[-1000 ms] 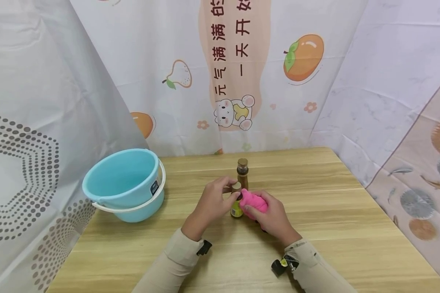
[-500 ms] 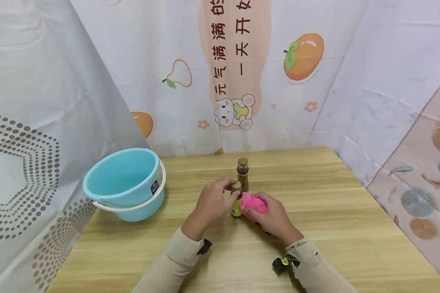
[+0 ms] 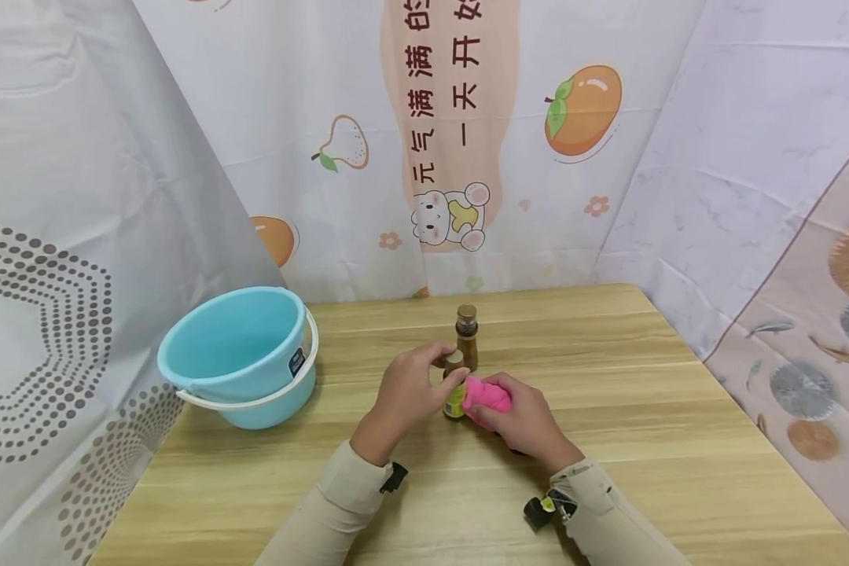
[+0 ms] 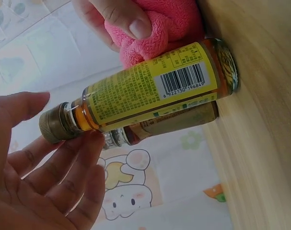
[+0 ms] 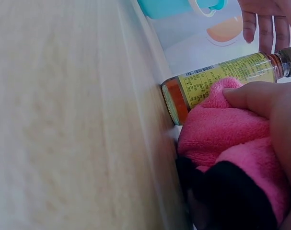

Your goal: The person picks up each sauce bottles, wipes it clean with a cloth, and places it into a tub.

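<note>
A glass bottle with a yellow label and a dull gold cap stands upright on the table in front of me. My left hand holds it by the neck, fingers curled behind and thumb on the near side. Bunched in my right hand is a pink cloth, gripped with the thumb on top and pressed against the label's lower side. Just behind stands a second, brown bottle with a gold cap, partly hidden by the first one in the left wrist view.
A light blue bucket with a white handle stands at the left of the wooden table. Under my right hand shows something black. Printed curtains hang close behind the table.
My right hand and the pink cloth have slid slightly down along the labelled bottle. The left hand keeps its place at the bottle's neck.
</note>
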Demonstrator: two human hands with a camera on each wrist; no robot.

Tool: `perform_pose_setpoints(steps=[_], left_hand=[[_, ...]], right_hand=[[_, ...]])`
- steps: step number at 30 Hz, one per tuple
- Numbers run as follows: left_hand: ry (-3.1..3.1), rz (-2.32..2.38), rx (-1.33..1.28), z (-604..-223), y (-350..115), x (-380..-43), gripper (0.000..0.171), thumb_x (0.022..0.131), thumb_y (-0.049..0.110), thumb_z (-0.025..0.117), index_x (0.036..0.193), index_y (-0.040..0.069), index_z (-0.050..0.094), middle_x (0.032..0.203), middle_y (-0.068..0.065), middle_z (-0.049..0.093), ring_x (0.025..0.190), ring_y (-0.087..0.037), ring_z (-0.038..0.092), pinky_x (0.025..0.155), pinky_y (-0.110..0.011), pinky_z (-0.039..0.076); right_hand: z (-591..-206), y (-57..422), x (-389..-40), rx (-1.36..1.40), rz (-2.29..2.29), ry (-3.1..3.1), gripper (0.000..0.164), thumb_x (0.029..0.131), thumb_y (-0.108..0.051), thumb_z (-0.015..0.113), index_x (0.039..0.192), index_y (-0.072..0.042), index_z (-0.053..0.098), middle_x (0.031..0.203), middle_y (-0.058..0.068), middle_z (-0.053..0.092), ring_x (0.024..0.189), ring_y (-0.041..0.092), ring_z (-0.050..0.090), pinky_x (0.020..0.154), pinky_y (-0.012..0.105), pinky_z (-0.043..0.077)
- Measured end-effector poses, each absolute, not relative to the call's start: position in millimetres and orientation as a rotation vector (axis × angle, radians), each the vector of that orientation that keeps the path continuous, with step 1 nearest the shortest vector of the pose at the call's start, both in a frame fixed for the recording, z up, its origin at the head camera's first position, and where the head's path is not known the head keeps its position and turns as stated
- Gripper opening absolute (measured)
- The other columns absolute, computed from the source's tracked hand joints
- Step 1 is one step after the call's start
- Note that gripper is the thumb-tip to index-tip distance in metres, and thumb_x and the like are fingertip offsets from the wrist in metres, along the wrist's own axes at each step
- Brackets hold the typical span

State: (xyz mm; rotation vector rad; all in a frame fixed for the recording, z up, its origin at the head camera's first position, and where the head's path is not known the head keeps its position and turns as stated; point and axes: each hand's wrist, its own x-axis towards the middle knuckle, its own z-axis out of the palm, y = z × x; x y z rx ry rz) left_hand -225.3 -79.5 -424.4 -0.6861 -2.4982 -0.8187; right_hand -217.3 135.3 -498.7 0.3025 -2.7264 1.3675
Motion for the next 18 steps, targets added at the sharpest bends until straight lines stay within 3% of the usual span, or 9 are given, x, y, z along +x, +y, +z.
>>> perform_pose_setpoints(steps=[4,10,18], left_hand=[[-2.47,-0.805,-0.653,-425.3,-78.2,-224.8,0.034,0.094,0.04,0.077,0.115,0.013,0.076,0.105,0.0,0.074,0.091,-0.018,0.072,0.072,-0.031,0.059],[-2.443,-0.83,-0.647,-425.9,-78.3,-224.7,0.031,0.093,0.035,0.079,0.113,0.012,0.077,0.101,0.0,0.07,0.086,-0.012,0.069,0.069,-0.023,0.057],[-2.442,-0.893,-0.688,-424.3,-77.6,-224.8,0.03,0.093,0.029,0.08,0.115,0.009,0.076,0.104,-0.004,0.071,0.087,-0.015,0.071,0.07,-0.031,0.064]], right_hand=[[-498.2,135.1,-216.6,0.301,1.369,-2.717,0.03,0.084,-0.03,0.086,0.111,-0.029,0.072,0.089,-0.005,0.069,0.072,0.013,0.06,0.057,0.027,0.052],[-498.0,133.8,-217.5,0.305,1.448,-2.651,0.03,0.084,-0.025,0.086,0.112,-0.027,0.072,0.09,-0.001,0.069,0.073,0.014,0.061,0.058,0.026,0.054],[-497.8,134.0,-216.0,0.321,1.536,-2.551,0.033,0.085,-0.024,0.086,0.114,-0.029,0.072,0.091,0.002,0.07,0.073,0.016,0.063,0.056,0.028,0.057]])
